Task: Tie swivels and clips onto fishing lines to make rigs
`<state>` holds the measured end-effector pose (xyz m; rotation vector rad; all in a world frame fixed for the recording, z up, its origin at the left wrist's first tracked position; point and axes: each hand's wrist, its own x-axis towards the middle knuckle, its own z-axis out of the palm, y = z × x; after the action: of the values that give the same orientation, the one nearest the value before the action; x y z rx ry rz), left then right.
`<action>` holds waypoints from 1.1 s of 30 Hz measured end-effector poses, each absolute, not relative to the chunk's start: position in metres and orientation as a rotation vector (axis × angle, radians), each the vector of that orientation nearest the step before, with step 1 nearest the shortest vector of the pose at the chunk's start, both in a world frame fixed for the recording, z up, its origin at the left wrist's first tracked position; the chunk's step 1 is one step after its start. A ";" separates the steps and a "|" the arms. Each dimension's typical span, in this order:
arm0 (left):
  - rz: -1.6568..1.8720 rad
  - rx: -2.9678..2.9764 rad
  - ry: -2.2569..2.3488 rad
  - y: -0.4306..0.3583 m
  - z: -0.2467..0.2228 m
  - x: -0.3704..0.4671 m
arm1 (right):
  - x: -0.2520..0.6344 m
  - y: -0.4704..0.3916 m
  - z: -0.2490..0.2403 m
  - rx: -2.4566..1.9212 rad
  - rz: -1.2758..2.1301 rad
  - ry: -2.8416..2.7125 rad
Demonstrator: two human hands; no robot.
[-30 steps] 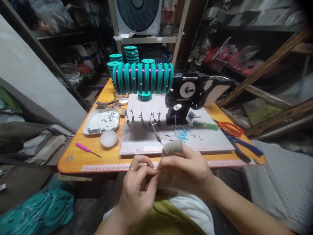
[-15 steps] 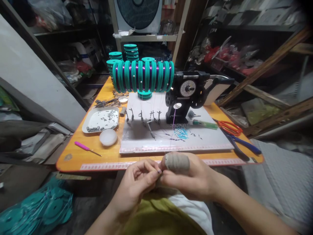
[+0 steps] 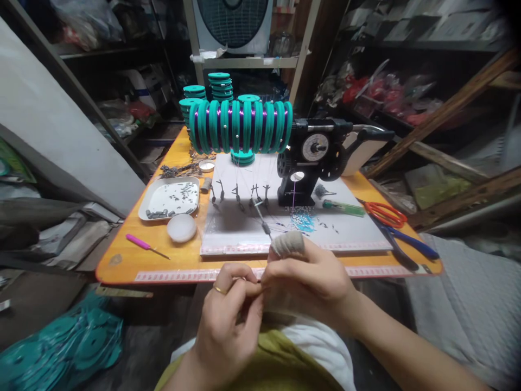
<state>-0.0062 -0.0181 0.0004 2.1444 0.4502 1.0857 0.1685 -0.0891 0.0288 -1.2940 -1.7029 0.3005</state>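
Note:
My left hand (image 3: 232,315), with a ring on one finger, is pinched closed in front of the table's near edge. Its fingertips meet those of my right hand (image 3: 313,277), also closed, with a grey wrap (image 3: 287,244) round a finger. What lies between the fingertips is too small to make out. A weighted hook (image 3: 265,227) hangs on a line just beyond my right hand. Behind it, a row of green spools (image 3: 241,127) is mounted on a black winding device (image 3: 311,149). Small blue and white pieces (image 3: 302,220) lie on the white board (image 3: 240,233).
On the orange table (image 3: 122,255) at left are a white tray (image 3: 169,198) of grey pieces, a round dish (image 3: 181,228) and a pink-handled hook tool (image 3: 138,241). Orange-handled scissors (image 3: 385,213) and blue-handled pliers (image 3: 411,243) lie at right. Green spools in plastic (image 3: 69,347) sit low left.
My left hand has turned, so its knuckles and ring now show. My right hand has tilted up, its wrapped finger shifting left and up. The weighted hook has swung down towards it.

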 end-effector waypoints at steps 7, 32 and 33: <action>1.085 2.151 0.497 -0.018 0.008 -0.008 | 0.162 -0.077 0.036 -1.255 0.196 -1.704; 0.863 1.483 0.536 -0.038 -0.009 0.005 | 0.143 -0.134 0.005 -1.493 0.218 -1.442; 0.900 1.569 0.531 -0.038 -0.008 0.004 | 0.144 -0.135 0.004 -1.472 0.154 -1.461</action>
<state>0.0045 -0.0381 -0.0081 1.5692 0.5311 0.9005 0.1441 -0.1354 0.0041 -1.4724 -1.4611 0.1535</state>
